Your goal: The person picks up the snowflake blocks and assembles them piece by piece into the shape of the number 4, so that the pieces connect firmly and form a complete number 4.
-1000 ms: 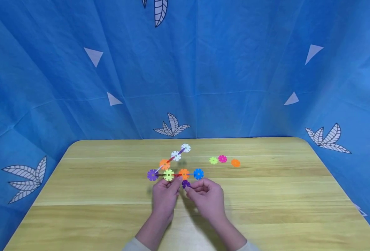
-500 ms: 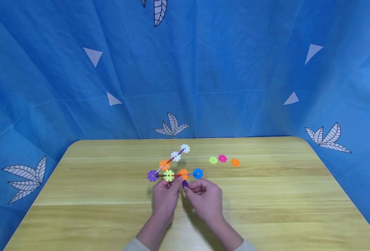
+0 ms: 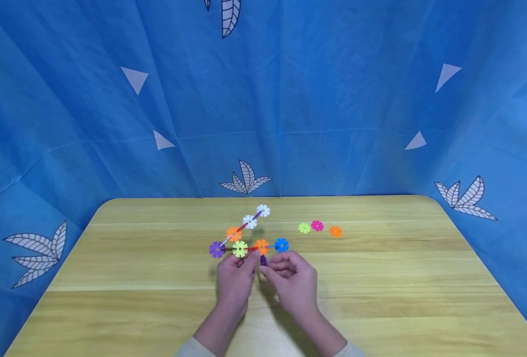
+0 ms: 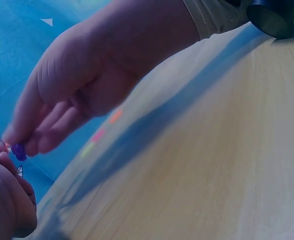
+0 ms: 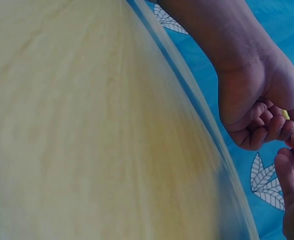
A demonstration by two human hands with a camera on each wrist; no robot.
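My left hand (image 3: 234, 280) grips a chain of notched plastic snowflake discs, its thumb right at an orange disc (image 3: 261, 245). Along the near row, a purple disc (image 3: 217, 249) is at the left end, then a lime disc (image 3: 240, 248), with a blue disc (image 3: 282, 245) at the right end. Edge-on discs link them. A second arm slants back through another orange disc (image 3: 233, 233) to white discs (image 3: 263, 210). Between thumb and fingers, my right hand (image 3: 295, 282) pinches a loose dark purple disc (image 3: 263, 261), seen nearly edge-on just below the orange one.
On the wooden table (image 3: 402, 277), a lime disc (image 3: 304, 228), a pink disc (image 3: 317, 226) and an orange disc (image 3: 336, 231) lie apart to the back right. A blue curtain (image 3: 335, 99) hangs behind the table.
The dark purple disc has turned from face-on to nearly edge-on and shifted slightly up beneath the orange disc. My right hand has moved slightly left with it; the left hand holds still.
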